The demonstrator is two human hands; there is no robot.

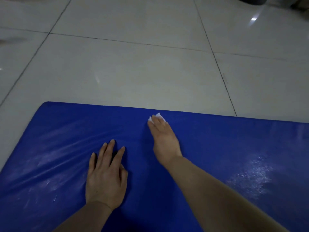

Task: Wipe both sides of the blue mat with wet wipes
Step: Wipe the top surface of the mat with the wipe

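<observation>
The blue mat [217,148] lies flat on the tiled floor and fills the lower half of the view, with wet streaks on its left part and a pale speckled patch at the right. My left hand [106,174] rests flat on the mat, fingers spread and straight. My right hand [163,139] reaches toward the mat's far edge and presses a small white wet wipe [157,116] onto the surface under straight fingers. Only the wipe's front edge shows past the fingertips.
Glossy pale floor tiles [133,64] with dark grout lines stretch beyond the mat's far edge. A dark object [250,0] sits at the top right corner, mostly cut off.
</observation>
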